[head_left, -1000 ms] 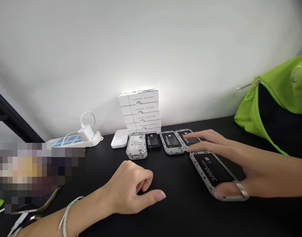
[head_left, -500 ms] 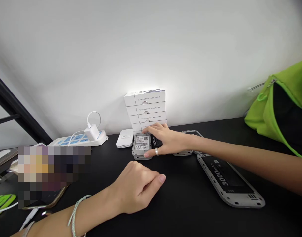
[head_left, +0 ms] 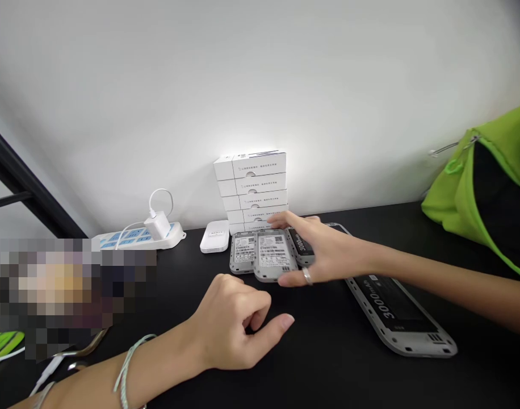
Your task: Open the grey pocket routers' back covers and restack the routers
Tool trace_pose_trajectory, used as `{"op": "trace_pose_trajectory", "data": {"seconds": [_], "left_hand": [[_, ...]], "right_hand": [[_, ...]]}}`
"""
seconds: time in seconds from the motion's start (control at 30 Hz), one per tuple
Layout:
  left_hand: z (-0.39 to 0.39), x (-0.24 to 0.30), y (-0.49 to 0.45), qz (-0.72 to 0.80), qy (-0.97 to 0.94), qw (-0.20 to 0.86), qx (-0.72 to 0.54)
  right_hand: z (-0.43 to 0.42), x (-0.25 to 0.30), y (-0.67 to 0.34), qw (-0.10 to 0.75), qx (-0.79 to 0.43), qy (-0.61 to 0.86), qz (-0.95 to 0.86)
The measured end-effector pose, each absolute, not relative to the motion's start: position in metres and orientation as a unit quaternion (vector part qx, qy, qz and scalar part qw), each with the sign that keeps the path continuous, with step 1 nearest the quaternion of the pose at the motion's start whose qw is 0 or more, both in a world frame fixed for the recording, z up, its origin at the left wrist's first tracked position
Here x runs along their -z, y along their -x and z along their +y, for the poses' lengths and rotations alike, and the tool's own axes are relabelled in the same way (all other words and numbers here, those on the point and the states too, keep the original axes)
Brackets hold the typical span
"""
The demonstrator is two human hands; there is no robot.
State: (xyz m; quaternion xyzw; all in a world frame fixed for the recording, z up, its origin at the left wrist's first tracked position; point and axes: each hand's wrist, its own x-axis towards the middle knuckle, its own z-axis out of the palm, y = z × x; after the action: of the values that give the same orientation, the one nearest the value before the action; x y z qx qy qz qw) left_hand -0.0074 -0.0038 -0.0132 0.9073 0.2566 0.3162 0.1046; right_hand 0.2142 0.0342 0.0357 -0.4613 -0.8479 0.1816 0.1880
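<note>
My right hand [head_left: 323, 247] reaches in from the right, thumb on the near edge and fingers at the far edge of a grey-framed device [head_left: 276, 253]. The device carries a printed label and a black battery [head_left: 301, 244], partly under my hand. Its left side overlaps another labelled grey device [head_left: 242, 254]. My left hand [head_left: 234, 324] is over the desk in front, holding nothing, fingers loosely curled and thumb stretched apart. A large device with a 3000mAh battery [head_left: 396, 307] lies nearer, partly under my right forearm.
White boxes [head_left: 260, 184] are stacked against the wall. Beside them lie white rounded covers [head_left: 214, 236]. A power strip [head_left: 175, 236] with a plugged-in charger [head_left: 158, 225] stands left. A green bag [head_left: 451, 187] sits at the right. A blurred patch hides things on the left.
My right hand has moved right with the upper grey device, uncovering part of the one beneath. My left thumb has spread away from the curled fingers.
</note>
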Motion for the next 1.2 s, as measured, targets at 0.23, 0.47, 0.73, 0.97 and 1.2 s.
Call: {"op": "trace_pose_trajectory", "data": {"seconds": [0.23, 0.47, 0.73, 0.97, 1.2], "left_hand": [[-0.004, 0.012, 0.005, 0.283, -0.900, 0.101, -0.315], [-0.002, 0.012, 0.005, 0.300, -0.903, 0.133, -0.276], [-0.003, 0.009, 0.004, 0.300, -0.907, 0.140, -0.261], [-0.003, 0.010, 0.004, 0.295, -0.906, 0.154, -0.261], [-0.002, 0.010, 0.005, 0.294, -0.907, 0.149, -0.262]], "right_hand": [[-0.015, -0.026, -0.230, 0.177, -0.233, 0.470, -0.833], [-0.014, -0.022, -0.224, 0.136, -0.251, 0.453, -0.845], [0.048, -0.029, -0.224, 0.145, -0.164, 0.436, -0.873], [0.073, -0.025, -0.213, 0.121, -0.119, 0.428, -0.888], [0.068, -0.030, -0.214, 0.170, -0.144, 0.447, -0.866]]}}
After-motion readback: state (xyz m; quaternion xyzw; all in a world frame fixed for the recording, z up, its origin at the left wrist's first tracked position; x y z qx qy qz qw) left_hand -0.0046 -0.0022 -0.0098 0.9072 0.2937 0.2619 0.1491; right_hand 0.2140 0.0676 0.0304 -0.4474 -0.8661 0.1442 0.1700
